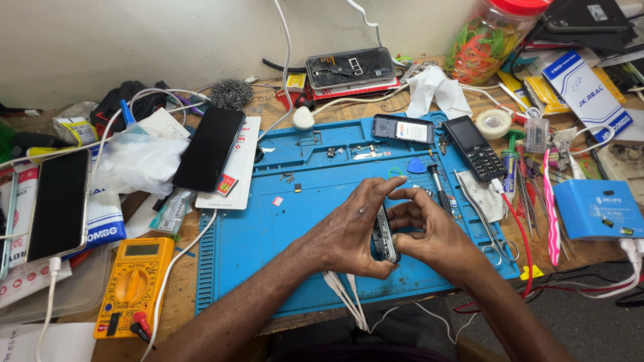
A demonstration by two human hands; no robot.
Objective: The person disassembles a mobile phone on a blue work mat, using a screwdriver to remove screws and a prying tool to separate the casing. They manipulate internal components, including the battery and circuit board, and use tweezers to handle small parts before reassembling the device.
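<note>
The small phone body [385,234] sits on edge between my hands, held above the near right part of the blue mat [268,241] that covers the surface. My left hand [349,231] wraps it from the left, fingers curled over the top. My right hand [429,234] closes on it from the right, thumb and fingertips pinching its upper edge. Both hands are narrow and gripping the same piece. Toward the near left corner of the surface I see a yellow multimeter [133,287]. By the mat's right edge lie scissors [498,249] and a screwdriver [439,189]. Farther on, a black keypad phone [475,149] rests at the mat's far right corner. A dark smartphone [209,149] lies face up off the mat's far left side. A jar of rubber bands [488,37] stands at the far right edge.
</note>
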